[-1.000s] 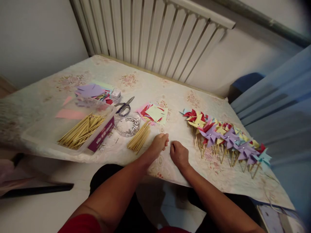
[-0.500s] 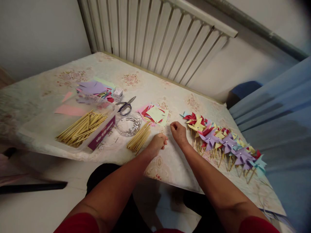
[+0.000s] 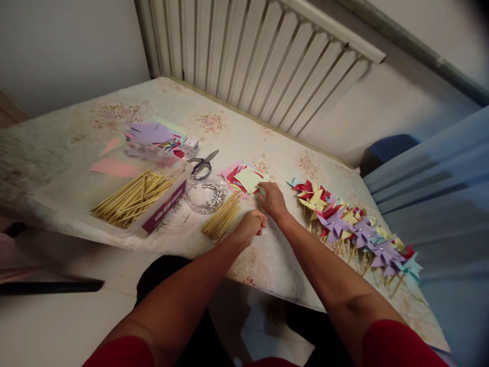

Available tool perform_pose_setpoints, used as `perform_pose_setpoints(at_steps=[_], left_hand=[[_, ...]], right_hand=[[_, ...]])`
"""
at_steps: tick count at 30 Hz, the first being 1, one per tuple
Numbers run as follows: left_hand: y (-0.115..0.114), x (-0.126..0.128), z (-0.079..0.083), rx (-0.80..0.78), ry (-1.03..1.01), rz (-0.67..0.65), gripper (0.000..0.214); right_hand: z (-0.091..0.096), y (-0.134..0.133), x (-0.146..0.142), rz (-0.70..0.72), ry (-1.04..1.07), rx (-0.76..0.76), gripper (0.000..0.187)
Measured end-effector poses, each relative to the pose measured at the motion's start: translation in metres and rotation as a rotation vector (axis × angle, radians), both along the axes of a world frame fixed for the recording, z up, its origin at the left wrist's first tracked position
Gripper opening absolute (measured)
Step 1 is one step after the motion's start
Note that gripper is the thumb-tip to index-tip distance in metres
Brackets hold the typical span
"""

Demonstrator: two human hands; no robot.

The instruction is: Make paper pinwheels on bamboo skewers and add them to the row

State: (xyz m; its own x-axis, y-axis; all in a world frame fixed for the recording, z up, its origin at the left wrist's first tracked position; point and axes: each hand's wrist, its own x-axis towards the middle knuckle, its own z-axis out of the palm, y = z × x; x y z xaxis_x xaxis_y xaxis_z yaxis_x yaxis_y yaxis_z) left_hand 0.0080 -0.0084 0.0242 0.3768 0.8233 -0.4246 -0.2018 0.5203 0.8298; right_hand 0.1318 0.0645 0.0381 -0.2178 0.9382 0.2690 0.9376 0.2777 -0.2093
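Note:
My left hand (image 3: 252, 227) is closed just above the cloth, beside a bundle of thin wooden sticks (image 3: 221, 215). Whatever its curled fingers hold, if anything, is hidden. My right hand (image 3: 273, 199) reaches over the near right edge of a small stack of coloured paper squares (image 3: 247, 179). Its fingers are stretched forward and bent, thumb apart; touching cannot be made out. A pale green sheet lies on top, with red and pink ones under it. Left of the sticks is a clear round dish (image 3: 206, 197) of small shiny pieces.
Finished paper pinwheels (image 3: 361, 229) lie in a crowded row on the right. A clear plastic box (image 3: 182, 193) of sticks stands at the left. Scissors (image 3: 201, 165), a small white box (image 3: 190, 146) and more coloured paper (image 3: 151, 133) lie behind it, on the flowered tablecloth (image 3: 237, 127).
My right hand has moved left and forward to the paper stack, and its fingers have opened out. My left hand stays closed in nearly the same place. The view has shifted slightly.

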Motion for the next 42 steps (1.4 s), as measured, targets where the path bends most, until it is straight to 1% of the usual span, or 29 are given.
perform_pose_setpoints(at_steps=[5,8,13,20,23,26,29,33,38,42], left_hand=[[0.001,0.001,-0.001,0.002,-0.019,0.013,0.013],[0.001,0.000,-0.001,-0.011,-0.027,0.017,0.013],[0.000,0.000,0.002,-0.024,-0.031,0.028,0.013],[0.000,-0.002,0.002,-0.029,-0.037,0.025,0.012],[0.000,-0.002,0.003,-0.022,-0.035,0.023,0.013],[0.000,-0.002,0.004,-0.029,-0.034,0.023,0.012],[0.001,-0.002,0.003,-0.033,-0.032,0.027,0.012],[0.002,-0.001,0.000,-0.020,-0.028,0.027,0.011],[0.003,-0.002,-0.001,-0.003,-0.050,0.014,0.014],[0.004,-0.005,0.000,0.025,-0.075,0.040,0.011]], right_hand=[[0.001,0.008,-0.009,0.092,-0.051,-0.031,0.047],[0.001,0.012,-0.014,0.112,-0.091,-0.037,0.047],[0.000,0.015,-0.019,0.086,-0.127,-0.044,0.041],[0.000,0.016,-0.021,0.059,-0.142,-0.023,0.024],[0.001,0.017,-0.023,0.027,-0.155,-0.022,0.023],[0.000,0.018,-0.027,-0.042,-0.149,-0.022,0.025],[-0.001,0.022,-0.028,-0.122,-0.068,-0.010,0.025],[0.003,0.032,-0.023,-0.245,0.152,0.078,0.024],[0.020,0.044,-0.004,-0.408,0.393,0.264,0.021],[0.035,0.047,0.009,-0.444,0.567,0.336,0.019]])
